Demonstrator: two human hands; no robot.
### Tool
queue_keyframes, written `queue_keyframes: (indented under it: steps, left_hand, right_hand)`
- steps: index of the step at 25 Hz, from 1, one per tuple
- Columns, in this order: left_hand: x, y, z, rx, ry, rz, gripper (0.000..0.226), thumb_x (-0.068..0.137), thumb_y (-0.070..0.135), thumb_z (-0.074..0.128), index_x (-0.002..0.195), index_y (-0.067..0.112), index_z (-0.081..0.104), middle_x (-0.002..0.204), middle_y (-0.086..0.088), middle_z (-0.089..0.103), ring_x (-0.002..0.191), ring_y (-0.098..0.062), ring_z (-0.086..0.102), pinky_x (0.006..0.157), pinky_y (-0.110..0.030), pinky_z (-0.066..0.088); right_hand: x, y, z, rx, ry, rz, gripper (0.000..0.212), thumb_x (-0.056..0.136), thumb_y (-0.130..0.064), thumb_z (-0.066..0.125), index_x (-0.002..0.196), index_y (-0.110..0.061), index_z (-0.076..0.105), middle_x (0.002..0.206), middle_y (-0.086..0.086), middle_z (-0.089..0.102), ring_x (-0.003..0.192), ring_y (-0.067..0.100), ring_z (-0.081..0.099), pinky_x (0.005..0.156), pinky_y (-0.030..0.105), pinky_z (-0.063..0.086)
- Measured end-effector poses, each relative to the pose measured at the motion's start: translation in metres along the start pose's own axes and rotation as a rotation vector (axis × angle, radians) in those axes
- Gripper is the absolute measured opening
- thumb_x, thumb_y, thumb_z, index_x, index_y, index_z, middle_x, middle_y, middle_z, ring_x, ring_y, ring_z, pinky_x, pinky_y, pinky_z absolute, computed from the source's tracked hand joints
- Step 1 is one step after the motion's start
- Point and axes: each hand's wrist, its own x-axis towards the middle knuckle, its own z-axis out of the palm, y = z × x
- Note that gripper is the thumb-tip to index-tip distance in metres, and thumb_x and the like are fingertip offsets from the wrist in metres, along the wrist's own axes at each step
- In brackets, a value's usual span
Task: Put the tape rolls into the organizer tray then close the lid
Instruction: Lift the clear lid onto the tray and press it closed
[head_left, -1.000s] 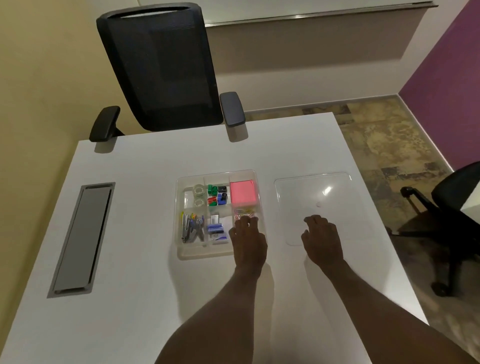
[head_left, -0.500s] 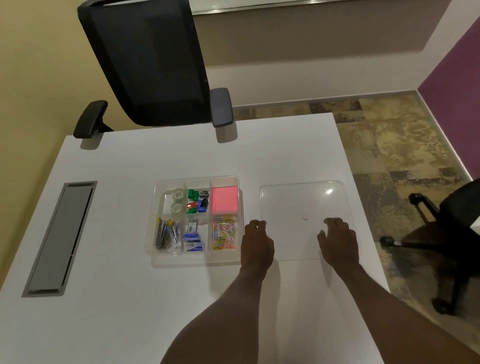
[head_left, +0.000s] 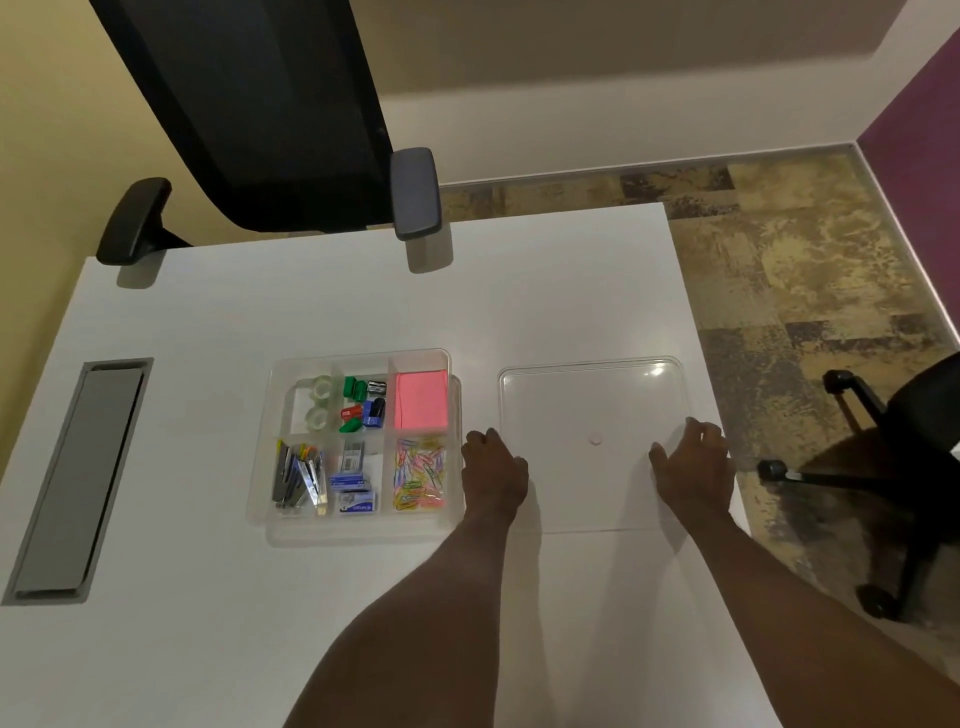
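Observation:
The clear organizer tray (head_left: 358, 527) sits mid-table, open. Two clear tape rolls (head_left: 318, 402) lie in its back-left compartment. Other compartments hold sharpeners, pink sticky notes (head_left: 421, 399), staple boxes, clips and coloured paper clips. The clear lid (head_left: 592, 395) lies flat on the table to the right of the tray. My left hand (head_left: 493, 470) rests at the lid's left edge, fingers curled over it. My right hand (head_left: 693, 467) is at the lid's right edge, fingers spread along it. Whether either hand grips the lid is unclear.
A black office chair (head_left: 270, 119) stands behind the white table (head_left: 208, 312). A grey cable hatch (head_left: 78, 478) is set into the table at the left. The table's right edge lies just beyond the lid, with another chair base (head_left: 883, 467) on the floor.
My left hand left the tray's paper-clip compartment and moved right to the lid's left edge. My right hand shifted right to the lid's right edge. The head camera tilted down and closer.

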Motion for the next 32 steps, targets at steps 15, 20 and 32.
queue_keyframes:
  steps: [15, 20, 32]
  left_hand:
    - [0.005, -0.001, -0.002, -0.504, 0.031, -0.150, 0.064, 0.098, 0.015, 0.061, 0.159, 0.010, 0.043, 0.153, -0.025, 0.049, 0.143, -0.042, 0.049, 0.119, -0.051, 0.046]
    - [-0.007, -0.006, -0.027, -0.648, 0.159, -0.037, 0.049, 0.104, 0.011, 0.058, 0.153, 0.013, 0.053, 0.133, -0.018, 0.070, 0.125, -0.035, 0.066, 0.113, -0.050, 0.051]
    - [-0.031, -0.045, -0.129, -0.783, 0.486, 0.015, 0.017, 0.100, 0.010, 0.066, 0.102, 0.005, 0.082, 0.097, -0.016, 0.079, 0.087, -0.023, 0.066, 0.078, -0.028, 0.054]
  right_hand:
    - [0.012, -0.009, -0.002, 0.326, 0.070, 0.270, 0.051, 0.092, -0.015, 0.065, 0.139, -0.003, 0.051, 0.140, 0.028, 0.047, 0.133, 0.046, 0.042, 0.111, 0.053, 0.038]
    - [0.007, -0.016, -0.020, 0.421, 0.197, 0.205, 0.031, 0.098, -0.011, 0.055, 0.127, -0.003, 0.063, 0.132, 0.027, 0.058, 0.130, 0.042, 0.047, 0.114, 0.046, 0.034]
    - [-0.038, -0.083, -0.068, 0.678, 0.349, -0.088, 0.022, 0.100, -0.006, 0.049, 0.105, -0.005, 0.070, 0.110, 0.018, 0.068, 0.104, 0.033, 0.062, 0.083, 0.027, 0.039]
